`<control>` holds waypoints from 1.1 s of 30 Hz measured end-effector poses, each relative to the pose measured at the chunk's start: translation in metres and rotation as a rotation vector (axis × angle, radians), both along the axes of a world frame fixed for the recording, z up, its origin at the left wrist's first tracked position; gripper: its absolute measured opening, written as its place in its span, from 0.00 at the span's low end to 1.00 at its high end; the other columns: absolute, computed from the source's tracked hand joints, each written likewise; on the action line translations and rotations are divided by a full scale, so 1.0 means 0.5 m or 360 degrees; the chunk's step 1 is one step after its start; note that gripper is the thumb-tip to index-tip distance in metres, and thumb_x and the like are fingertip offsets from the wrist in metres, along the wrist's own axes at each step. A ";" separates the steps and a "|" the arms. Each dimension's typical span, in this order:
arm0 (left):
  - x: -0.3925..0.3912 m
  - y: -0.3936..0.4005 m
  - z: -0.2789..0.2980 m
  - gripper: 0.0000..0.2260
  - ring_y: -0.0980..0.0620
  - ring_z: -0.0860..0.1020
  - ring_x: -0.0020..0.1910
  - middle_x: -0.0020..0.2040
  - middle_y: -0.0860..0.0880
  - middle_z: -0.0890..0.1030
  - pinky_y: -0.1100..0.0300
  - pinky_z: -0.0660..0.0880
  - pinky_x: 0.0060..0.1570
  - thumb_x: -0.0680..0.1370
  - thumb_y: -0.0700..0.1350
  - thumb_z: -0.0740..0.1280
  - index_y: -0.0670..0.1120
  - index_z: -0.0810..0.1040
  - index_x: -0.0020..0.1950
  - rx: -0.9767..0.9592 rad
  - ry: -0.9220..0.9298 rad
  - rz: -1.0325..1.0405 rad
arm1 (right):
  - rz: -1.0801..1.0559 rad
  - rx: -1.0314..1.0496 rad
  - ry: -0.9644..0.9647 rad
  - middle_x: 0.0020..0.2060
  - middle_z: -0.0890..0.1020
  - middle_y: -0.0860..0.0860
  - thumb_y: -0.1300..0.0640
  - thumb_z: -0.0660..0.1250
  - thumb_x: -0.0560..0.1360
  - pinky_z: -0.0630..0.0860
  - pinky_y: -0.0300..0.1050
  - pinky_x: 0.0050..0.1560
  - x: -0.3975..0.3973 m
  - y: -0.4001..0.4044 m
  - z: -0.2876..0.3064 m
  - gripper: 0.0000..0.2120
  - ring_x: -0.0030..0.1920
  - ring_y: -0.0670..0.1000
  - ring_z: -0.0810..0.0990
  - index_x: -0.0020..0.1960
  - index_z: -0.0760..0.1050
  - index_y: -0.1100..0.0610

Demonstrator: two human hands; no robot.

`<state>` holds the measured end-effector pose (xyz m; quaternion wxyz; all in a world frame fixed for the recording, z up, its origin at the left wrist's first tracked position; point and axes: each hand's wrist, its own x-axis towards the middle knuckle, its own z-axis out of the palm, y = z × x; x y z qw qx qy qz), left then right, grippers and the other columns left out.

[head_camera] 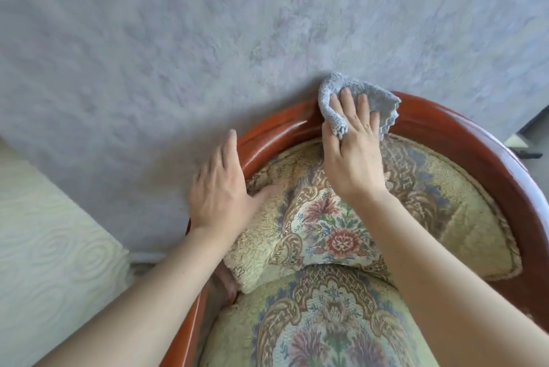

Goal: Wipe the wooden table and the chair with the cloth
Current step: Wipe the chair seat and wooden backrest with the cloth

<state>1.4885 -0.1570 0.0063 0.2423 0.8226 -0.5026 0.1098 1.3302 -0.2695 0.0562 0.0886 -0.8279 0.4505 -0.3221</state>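
Below me is a chair with a glossy red-brown curved wooden back rail [463, 141] and floral upholstery. My right hand [352, 144] presses a crumpled light blue cloth [377, 99] onto the top of the rail near its middle, fingers spread over the cloth. My left hand [222, 191] rests flat on the left part of the rail, its thumb on the padded backrest, holding nothing. The wooden table is not in view.
A grey-blue shaggy carpet [178, 54] fills the floor behind the chair. A pale patterned surface [44, 233] lies at the lower left. The padded seat [320, 325] is below my arms. A dark edge shows at the far right [531, 126].
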 end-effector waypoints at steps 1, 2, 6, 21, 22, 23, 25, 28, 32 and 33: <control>0.006 0.014 -0.006 0.54 0.40 0.79 0.62 0.68 0.41 0.77 0.47 0.76 0.55 0.64 0.73 0.72 0.42 0.61 0.79 0.0019 0.0036 0.0070 | 0.0103 -0.0023 0.0016 0.80 0.56 0.52 0.54 0.51 0.84 0.38 0.51 0.78 0.026 0.019 -0.010 0.24 0.81 0.55 0.46 0.80 0.58 0.54; 0.011 0.024 -0.011 0.53 0.39 0.80 0.59 0.64 0.41 0.79 0.48 0.77 0.52 0.63 0.73 0.73 0.43 0.63 0.78 0.0020 0.0075 0.0138 | 0.0220 -0.0046 0.0042 0.80 0.57 0.52 0.54 0.51 0.83 0.38 0.51 0.78 0.051 0.042 -0.024 0.25 0.81 0.56 0.47 0.79 0.59 0.55; 0.018 0.049 -0.027 0.35 0.37 0.81 0.54 0.57 0.41 0.82 0.47 0.76 0.48 0.69 0.63 0.66 0.44 0.71 0.70 -0.0059 0.0280 0.0318 | 0.0651 -0.0075 0.0136 0.79 0.60 0.53 0.55 0.54 0.81 0.41 0.51 0.79 0.118 0.130 -0.082 0.26 0.80 0.56 0.50 0.78 0.62 0.57; 0.015 0.042 -0.035 0.38 0.44 0.82 0.32 0.38 0.49 0.81 0.60 0.66 0.33 0.63 0.77 0.69 0.47 0.71 0.55 -0.0011 0.0112 0.0338 | -0.0177 -0.0242 0.0084 0.79 0.60 0.54 0.50 0.48 0.83 0.45 0.57 0.80 0.027 -0.016 -0.020 0.26 0.80 0.58 0.51 0.79 0.60 0.55; 0.015 0.041 -0.036 0.37 0.43 0.82 0.33 0.38 0.48 0.82 0.59 0.66 0.34 0.63 0.77 0.69 0.47 0.71 0.55 -0.0006 0.0121 0.0334 | -0.0141 -0.0201 0.0012 0.79 0.60 0.55 0.51 0.48 0.83 0.46 0.59 0.79 0.055 0.007 -0.033 0.26 0.80 0.61 0.51 0.79 0.61 0.57; 0.015 0.039 -0.036 0.36 0.42 0.83 0.35 0.39 0.47 0.82 0.57 0.65 0.34 0.63 0.76 0.68 0.48 0.70 0.55 -0.0004 0.0144 0.0330 | -0.0028 -0.0192 -0.0025 0.78 0.61 0.58 0.52 0.49 0.82 0.48 0.62 0.79 0.081 0.035 -0.048 0.26 0.79 0.63 0.52 0.78 0.63 0.59; 0.017 0.039 -0.040 0.29 0.39 0.83 0.37 0.39 0.44 0.83 0.55 0.65 0.35 0.67 0.70 0.63 0.47 0.69 0.53 -0.0010 0.0176 0.0300 | 0.0322 -0.0196 -0.0030 0.78 0.63 0.59 0.54 0.51 0.80 0.49 0.62 0.79 0.118 0.096 -0.088 0.26 0.79 0.64 0.53 0.76 0.65 0.61; 0.020 0.038 -0.048 0.25 0.35 0.83 0.39 0.41 0.40 0.82 0.52 0.64 0.35 0.67 0.62 0.49 0.45 0.67 0.52 -0.0089 0.0134 0.0309 | 0.0656 -0.0117 -0.0025 0.78 0.63 0.56 0.56 0.55 0.76 0.43 0.54 0.80 0.127 0.142 -0.125 0.29 0.80 0.59 0.51 0.76 0.65 0.59; 0.015 0.038 -0.050 0.32 0.37 0.83 0.39 0.40 0.42 0.82 0.53 0.64 0.36 0.64 0.72 0.64 0.47 0.68 0.52 -0.0050 0.0173 0.0317 | 0.0706 -0.0467 0.0333 0.78 0.63 0.53 0.53 0.55 0.79 0.50 0.54 0.80 0.080 0.076 -0.101 0.27 0.80 0.57 0.56 0.78 0.63 0.56; 0.015 0.038 -0.050 0.35 0.38 0.83 0.38 0.41 0.43 0.83 0.54 0.64 0.36 0.63 0.75 0.67 0.47 0.69 0.53 -0.0027 0.0161 0.0335 | 0.0665 -0.0525 0.0376 0.78 0.63 0.53 0.52 0.54 0.81 0.52 0.56 0.79 0.064 0.056 -0.091 0.26 0.79 0.57 0.57 0.78 0.63 0.56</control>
